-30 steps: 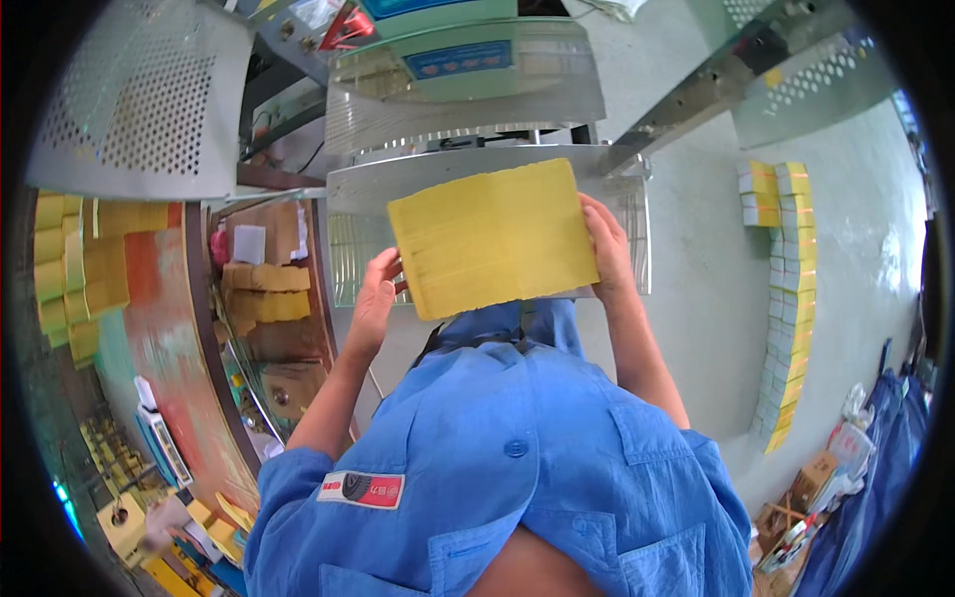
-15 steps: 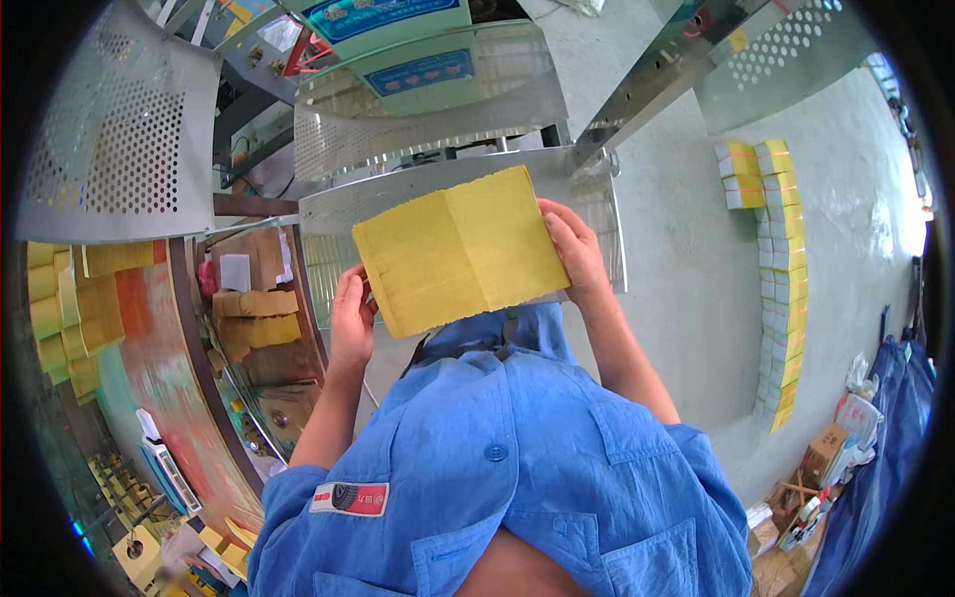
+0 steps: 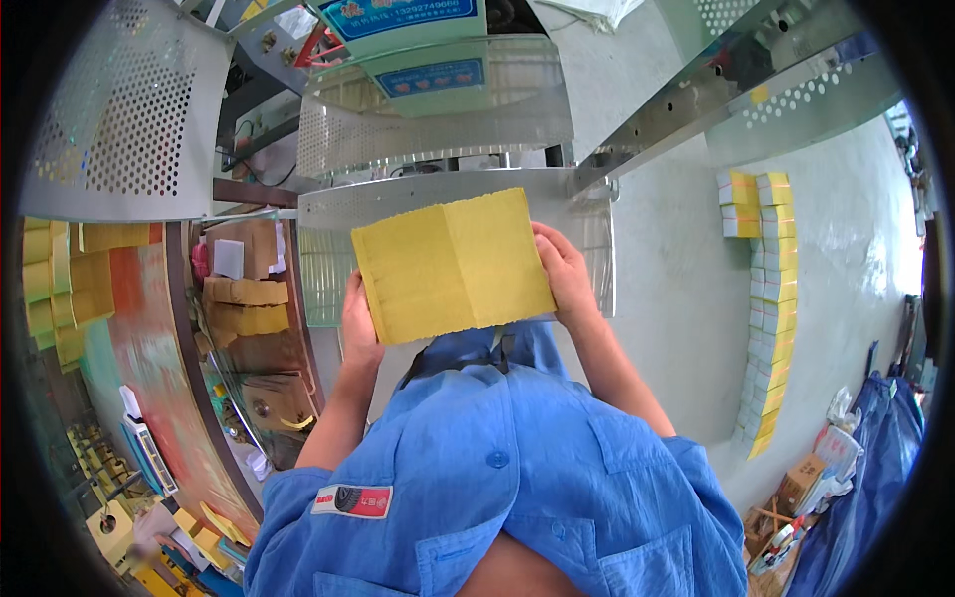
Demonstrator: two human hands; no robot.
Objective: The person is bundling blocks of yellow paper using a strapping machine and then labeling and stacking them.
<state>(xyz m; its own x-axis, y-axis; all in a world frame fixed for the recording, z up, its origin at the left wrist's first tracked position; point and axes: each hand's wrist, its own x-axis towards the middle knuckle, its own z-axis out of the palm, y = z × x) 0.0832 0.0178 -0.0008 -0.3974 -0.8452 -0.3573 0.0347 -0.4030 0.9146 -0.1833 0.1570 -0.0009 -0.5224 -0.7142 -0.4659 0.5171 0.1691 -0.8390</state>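
Between my hands is a flat stack of yellow paper sheets (image 3: pixel 453 267), rough along its edges and creased down the middle. My left hand (image 3: pixel 359 323) grips its left edge, and my right hand (image 3: pixel 565 271) grips the right edge; most fingertips are hidden behind or beneath the paper. The stack tilts slightly, its right side higher in the picture. It is held in front of my body, over the near part of a metal machine tray (image 3: pixel 328 204).
A perforated metal panel (image 3: pixel 134 119) juts out at the upper left. To the right, a metal beam (image 3: pixel 686 95) slants outward. Banded yellow-and-white paper bundles (image 3: pixel 779 269) line the floor. On the left stands a worn bench (image 3: pixel 164 348) with yellow stacks; a blue tarp (image 3: pixel 865 478) hangs right.
The yellow stack has come slightly lower in the picture and levelled a little. Both hands still hold its sides; the left fingers lie straighter along the edge. The surroundings have shifted slightly with my head.
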